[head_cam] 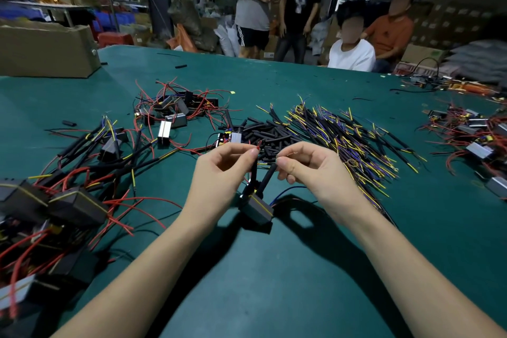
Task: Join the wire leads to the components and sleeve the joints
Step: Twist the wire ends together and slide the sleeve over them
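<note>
Near the middle of the green table [301, 269], both hands work above a small grey component [258, 210] that rests tilted on the surface. Two black-sleeved leads rise from its top. The left hand [219, 170] pinches the upper end of the left lead between thumb and fingertip, where a short red wire tip [258, 146] protrudes. The right hand [310, 163] pinches a thin bare wire end above the second black sleeve [267, 174]; whether this strand belongs to that lead cannot be determined. A blue wire [288, 191] runs out from the right side of the component across the table.

Just beyond the hands lies a heap of short black sleeve pieces [263, 132]. To its right spreads a large bundle of black leads [351, 137] with yellow and purple ends, extending toward the near right. On the far left of centre sits a cluster of components with red wires [178, 110]. At the near left, larger black components [74, 206] lie tangled with red and yellow wires. More components with red wires occupy the right edge [477, 132]. A cardboard box [46, 49] stands at the far left. Four people are visible past the far edge of the table, two standing and two seated.
</note>
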